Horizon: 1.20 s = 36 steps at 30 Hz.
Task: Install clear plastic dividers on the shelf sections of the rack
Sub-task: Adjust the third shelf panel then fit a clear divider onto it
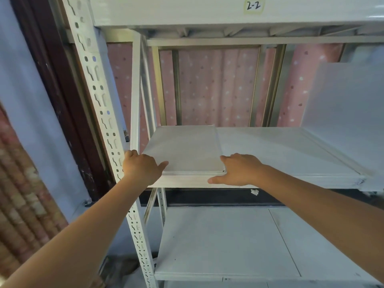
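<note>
With the clear plastic divider sheet [182, 148] lying flat on the middle shelf [291, 150] and only pressed at its near corners by the flat-fingered left hand [141, 167] and right hand [239, 169], nothing is gripped, so it could slide askew or off the front edge.

Storeroom, labelled metal rack [97, 104], bare shelves [270, 146]

At frame centre a clear plastic divider [182, 149] lies flat on the middle shelf [291, 150]. The left hand [141, 167] touches its near-left corner, the right hand [239, 170] its near-right corner, fingers extended.
</note>
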Available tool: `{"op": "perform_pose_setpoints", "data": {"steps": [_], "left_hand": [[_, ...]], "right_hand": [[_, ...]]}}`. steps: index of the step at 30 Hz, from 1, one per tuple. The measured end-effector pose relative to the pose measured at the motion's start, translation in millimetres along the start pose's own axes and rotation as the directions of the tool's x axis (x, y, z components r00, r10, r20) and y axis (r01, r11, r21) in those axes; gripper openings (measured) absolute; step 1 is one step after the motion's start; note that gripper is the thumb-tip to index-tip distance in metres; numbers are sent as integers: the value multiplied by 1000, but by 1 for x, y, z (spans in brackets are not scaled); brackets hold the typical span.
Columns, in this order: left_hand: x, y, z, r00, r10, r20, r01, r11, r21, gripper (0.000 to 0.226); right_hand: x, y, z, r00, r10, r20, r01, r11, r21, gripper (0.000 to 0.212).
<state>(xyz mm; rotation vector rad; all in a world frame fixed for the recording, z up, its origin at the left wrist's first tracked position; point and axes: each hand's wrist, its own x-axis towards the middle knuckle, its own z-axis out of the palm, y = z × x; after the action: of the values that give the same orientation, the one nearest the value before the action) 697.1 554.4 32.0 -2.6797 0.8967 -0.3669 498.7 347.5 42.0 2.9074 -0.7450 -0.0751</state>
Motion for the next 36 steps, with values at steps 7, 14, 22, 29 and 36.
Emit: {"op": "perform_pose_setpoints", "data": {"steps": [7, 14, 22, 29, 36], "left_hand": [[-3, 7, -6, 999, -40, 16, 42, 992, -120, 83], [-3, 12, -10, 989, -105, 106, 127, 964, -232, 76], [-8, 19, -10, 970, -192, 146, 240, 841, -486, 59], [-9, 16, -15, 948, -256, 189, 310, 607, -732, 46], [-6, 14, -28, 925, -381, -20, 93, 278, -956, 66]], "right_hand": [[2, -3, 1, 1000, -15, 15, 14, 999, 39, 84], [4, 7, 2, 999, -37, 16, 36, 999, 34, 72], [6, 18, 4, 1000, -23, -12, 23, 999, 40, 65], [10, 30, -1, 1000, 24, -9, -23, 995, 94, 94], [13, 41, -5, 1000, 10, 27, -15, 979, 201, 106]]}}
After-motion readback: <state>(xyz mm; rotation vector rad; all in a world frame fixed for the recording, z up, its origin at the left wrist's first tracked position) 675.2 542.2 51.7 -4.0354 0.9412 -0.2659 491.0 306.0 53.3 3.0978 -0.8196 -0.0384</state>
